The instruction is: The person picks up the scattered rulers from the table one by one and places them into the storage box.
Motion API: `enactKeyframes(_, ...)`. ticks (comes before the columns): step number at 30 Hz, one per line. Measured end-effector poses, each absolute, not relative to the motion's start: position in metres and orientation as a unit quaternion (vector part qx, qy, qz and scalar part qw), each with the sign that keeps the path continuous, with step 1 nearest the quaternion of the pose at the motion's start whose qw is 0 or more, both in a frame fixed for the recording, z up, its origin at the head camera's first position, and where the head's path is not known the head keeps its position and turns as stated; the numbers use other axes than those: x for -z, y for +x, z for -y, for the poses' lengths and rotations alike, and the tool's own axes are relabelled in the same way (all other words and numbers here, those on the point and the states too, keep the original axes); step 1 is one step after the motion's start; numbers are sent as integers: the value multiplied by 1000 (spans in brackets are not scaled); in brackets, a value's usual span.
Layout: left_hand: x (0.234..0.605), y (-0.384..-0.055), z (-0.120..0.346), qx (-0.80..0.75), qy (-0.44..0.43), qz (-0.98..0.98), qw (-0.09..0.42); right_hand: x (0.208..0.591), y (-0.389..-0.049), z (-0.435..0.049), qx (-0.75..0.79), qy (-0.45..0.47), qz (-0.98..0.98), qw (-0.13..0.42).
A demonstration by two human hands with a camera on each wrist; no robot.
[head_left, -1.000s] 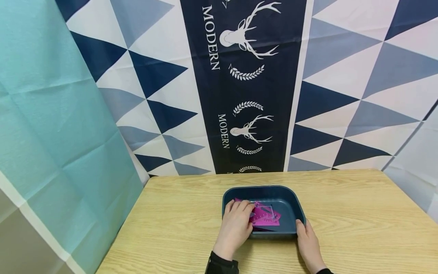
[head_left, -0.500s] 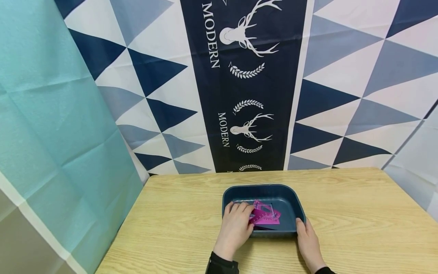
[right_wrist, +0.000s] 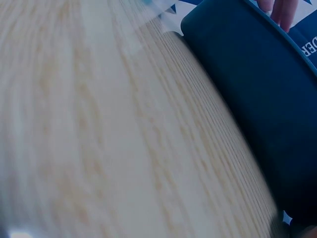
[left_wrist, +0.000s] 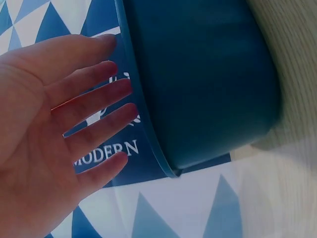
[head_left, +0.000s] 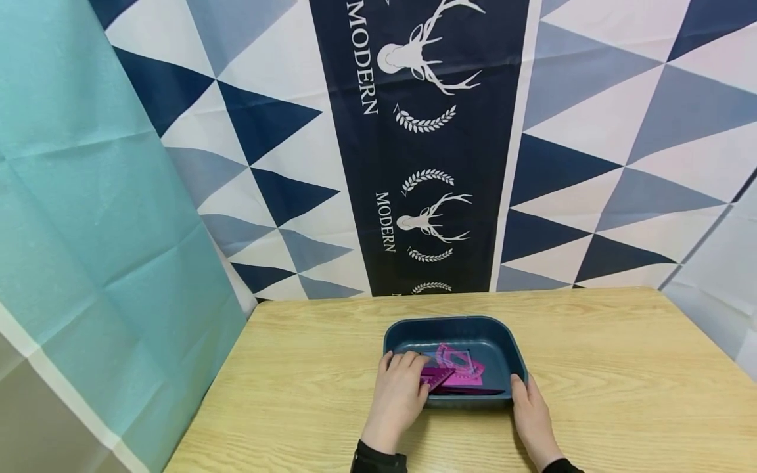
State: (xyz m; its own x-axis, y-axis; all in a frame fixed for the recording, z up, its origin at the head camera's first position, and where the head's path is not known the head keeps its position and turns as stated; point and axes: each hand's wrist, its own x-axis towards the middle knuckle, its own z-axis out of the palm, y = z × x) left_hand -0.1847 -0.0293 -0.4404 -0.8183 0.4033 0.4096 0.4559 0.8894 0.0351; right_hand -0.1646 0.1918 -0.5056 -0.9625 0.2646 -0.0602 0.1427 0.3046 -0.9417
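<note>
A dark teal plastic bin (head_left: pixel 503 341) stands on the wooden table. Inside lie pink see-through drafting pieces: a protractor (head_left: pixel 455 355), a darker magenta set square (head_left: pixel 436 376) and a dark strip (head_left: pixel 470 391) along the front wall. My left hand (head_left: pixel 399 387) is over the bin's front left part, fingers spread and loosely bent near the set square. Nothing shows in its grasp in the left wrist view, where the hand (left_wrist: pixel 64 114) is beside the bin's rim. My right hand (head_left: pixel 532 420) grips the bin's front right corner, thumb over the rim.
The wooden table (head_left: pixel 621 368) reaches back to a patterned cloth (head_left: pixel 437 144) with deer prints. At the left hangs a turquoise cloth (head_left: pixel 106 230), close along the table's left edge.
My left hand has drawn slightly left and its fingers have loosened. The set square sits lower left and more of the dark strip shows. My right hand stays on the bin.
</note>
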Motion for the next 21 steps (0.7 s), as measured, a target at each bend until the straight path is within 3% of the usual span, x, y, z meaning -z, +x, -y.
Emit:
enactKeyframes(15, 444, -188, 52, 169, -119, 947, 245, 506, -165, -193, -578, -123, 805, 51)
enactKeyframes(21, 449, -189, 61, 244, -55, 943, 218, 506, -166, -194, -580, -124, 804, 46)
